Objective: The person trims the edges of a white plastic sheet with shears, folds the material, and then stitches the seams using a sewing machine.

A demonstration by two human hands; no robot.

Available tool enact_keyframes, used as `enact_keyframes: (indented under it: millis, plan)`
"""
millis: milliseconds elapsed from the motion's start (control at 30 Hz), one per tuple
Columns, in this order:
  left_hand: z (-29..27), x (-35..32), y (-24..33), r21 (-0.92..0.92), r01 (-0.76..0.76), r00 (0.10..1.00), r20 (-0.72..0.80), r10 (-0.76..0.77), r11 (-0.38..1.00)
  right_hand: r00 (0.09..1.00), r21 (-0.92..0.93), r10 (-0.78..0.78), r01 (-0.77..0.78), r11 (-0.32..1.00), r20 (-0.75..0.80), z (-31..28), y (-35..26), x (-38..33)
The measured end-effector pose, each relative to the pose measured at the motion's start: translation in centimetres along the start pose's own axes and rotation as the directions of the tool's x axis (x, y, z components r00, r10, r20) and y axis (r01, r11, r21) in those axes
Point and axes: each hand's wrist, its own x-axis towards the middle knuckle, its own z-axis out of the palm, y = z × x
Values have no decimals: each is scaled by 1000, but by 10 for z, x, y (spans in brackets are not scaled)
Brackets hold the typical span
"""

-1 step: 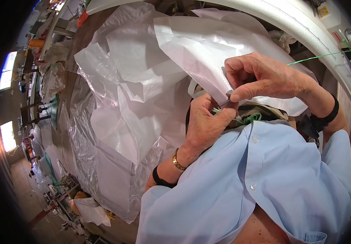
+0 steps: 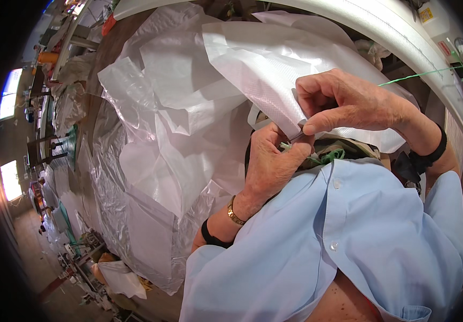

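A white woven plastic sheet narrows to a gathered corner in front of my shirt. My left hand is closed on that corner, thumb and fingers pinched together. My right hand meets it from the other side, with its thumb and curled fingers closed at the sheet's edge. A small dark sliver shows between the fingertips, too small to name. Pale green strands poke out by my left thumb, and a tuft of green string lies just below the hands.
Crumpled clear and white plastic sheeting spreads to the left and ahead. A long white curved beam crosses the far right, with a taut green string running to it. Machine parts and bags stand at the far left.
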Motion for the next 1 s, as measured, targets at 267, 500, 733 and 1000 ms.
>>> enact_keyframes:
  millis: [267,500,733,1000]
  plan:
    - [4,0,2,-19,-5,1000,-2,5,1000,1000,14,-11,12,1000,-19,2,5,-2]
    - [6,3,1,-55,-26,999,-31,24,998,999,4,-27,27,1000,-29,2,9,-1]
    - [10,3,4,-21,7,999,-49,-8,1000,999,22,0,0,1000,-39,6,8,-3]
    - [0,-1,2,237,278,948,-221,-227,931,997,-98,3,-11,995,-80,-17,-7,-32]
